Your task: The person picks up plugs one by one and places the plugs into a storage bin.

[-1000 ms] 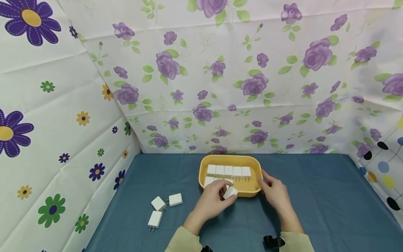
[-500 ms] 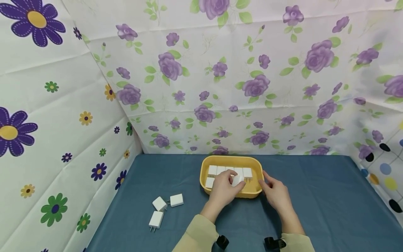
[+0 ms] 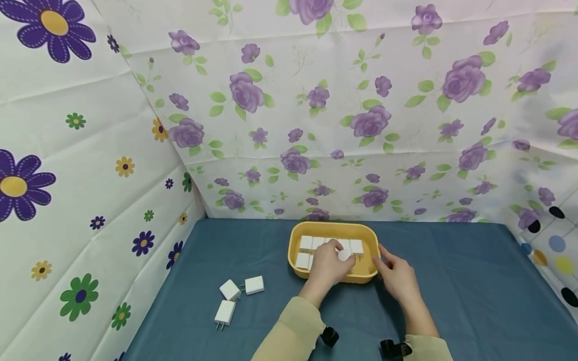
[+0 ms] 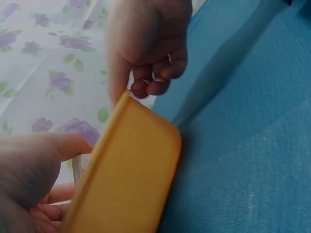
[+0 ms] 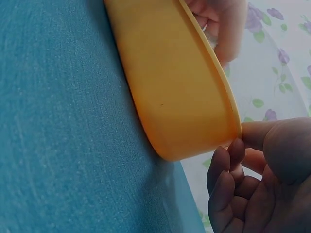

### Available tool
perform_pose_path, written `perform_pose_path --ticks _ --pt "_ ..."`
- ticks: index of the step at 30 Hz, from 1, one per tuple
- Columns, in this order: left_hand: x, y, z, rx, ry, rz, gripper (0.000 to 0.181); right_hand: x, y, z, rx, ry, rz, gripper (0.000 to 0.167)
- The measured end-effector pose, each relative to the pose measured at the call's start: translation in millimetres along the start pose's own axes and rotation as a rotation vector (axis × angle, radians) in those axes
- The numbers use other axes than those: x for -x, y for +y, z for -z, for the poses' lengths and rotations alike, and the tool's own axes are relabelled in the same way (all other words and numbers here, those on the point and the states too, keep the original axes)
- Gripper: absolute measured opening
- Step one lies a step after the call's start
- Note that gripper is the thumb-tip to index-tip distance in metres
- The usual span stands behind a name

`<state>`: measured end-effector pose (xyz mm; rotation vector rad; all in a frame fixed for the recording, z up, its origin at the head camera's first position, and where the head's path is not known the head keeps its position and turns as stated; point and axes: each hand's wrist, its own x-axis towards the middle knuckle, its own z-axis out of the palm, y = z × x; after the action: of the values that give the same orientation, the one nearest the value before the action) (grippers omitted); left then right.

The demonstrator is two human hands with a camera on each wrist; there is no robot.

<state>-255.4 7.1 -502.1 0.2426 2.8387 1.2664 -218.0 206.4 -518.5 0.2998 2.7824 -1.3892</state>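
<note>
Inside the yellow tray (image 3: 298, 273), my left hand (image 3: 327, 265) pinches a white plug-in charger (image 3: 344, 254) between thumb and fingers. In the left wrist view that charger (image 4: 81, 164) shows only partly behind the tray wall (image 4: 131, 165). My right hand (image 3: 397, 278) pinches the tray's right end, thumb at the rim and fingertips against the outer wall, as the right wrist view shows of this hand (image 5: 267, 170). White chargers stand side by side in a back row (image 3: 306, 242). At the front left is another charger (image 3: 302, 260); my left hand hides others.
Three loose white chargers lie on the blue cloth left of the tray: one upper right (image 3: 254, 285), one in the middle (image 3: 230, 290), one nearest (image 3: 224, 313), with prongs showing. A flowered sheet (image 3: 271, 125) hangs behind the table.
My left hand has carried its charger from the tray's front edge rightward and down into the tray, in front of the back row. My right hand stays at the tray's right end.
</note>
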Motion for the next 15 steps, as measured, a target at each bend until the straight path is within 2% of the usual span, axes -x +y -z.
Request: perform_pose_path --ticks 3,8,15 --pt "-1.6 -1.4 -5.5 -0.062 0.012 0.016 0.032 -1.3 1.4 -0.5 0.003 0.001 -0.001 0.064" --pt "-2.3 0.0 -9.8 -0.145 -0.005 0.043 0.033 -3.5 2.6 -1.6 0.001 -0.001 -0.005 0.065" --pt "-4.3 4.0 -8.7 -0.163 -0.055 0.069 0.035 -3.2 1.7 -1.8 0.005 -0.001 -0.005 0.065"
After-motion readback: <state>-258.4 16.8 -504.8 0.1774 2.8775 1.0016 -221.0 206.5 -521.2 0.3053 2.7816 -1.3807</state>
